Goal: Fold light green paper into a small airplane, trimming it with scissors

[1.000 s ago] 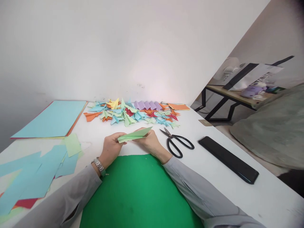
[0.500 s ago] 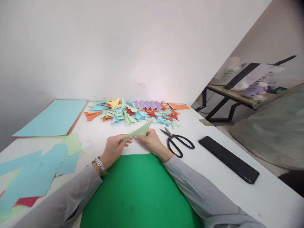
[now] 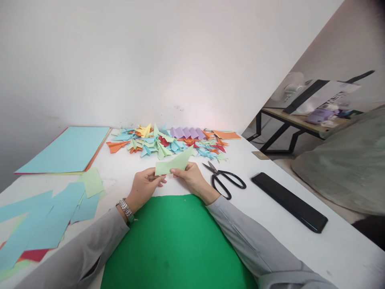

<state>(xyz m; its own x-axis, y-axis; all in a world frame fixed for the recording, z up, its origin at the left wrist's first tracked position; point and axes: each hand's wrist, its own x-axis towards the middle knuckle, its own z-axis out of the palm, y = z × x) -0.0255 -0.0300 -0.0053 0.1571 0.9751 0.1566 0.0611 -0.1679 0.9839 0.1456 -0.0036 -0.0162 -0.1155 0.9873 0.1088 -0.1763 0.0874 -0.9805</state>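
Observation:
A light green folded paper [image 3: 173,163] is held up between my two hands, just past the far edge of a green sheet [image 3: 177,241]. My left hand [image 3: 144,186] pinches its left end, thumb and fingers closed on it. At the paper's right part, my right hand [image 3: 192,178] grips it with the thumb on the near face. The paper's right side rises to a point, and its left end is squared off. Behind it lies a pile of small folded papers [image 3: 164,149] in several colours.
Black-handled scissors [image 3: 224,176] and a long black case [image 3: 288,200] lie on the right. Large blue sheets [image 3: 67,148] are stacked at the back left, with loose cut pieces [image 3: 54,220] nearer. A side table [image 3: 288,117] with a bag [image 3: 325,94] stands beyond.
The light green paper has turned so that more of its broad face shows, and its left end now stands up as a squared edge. Both hands have stayed nearly in place.

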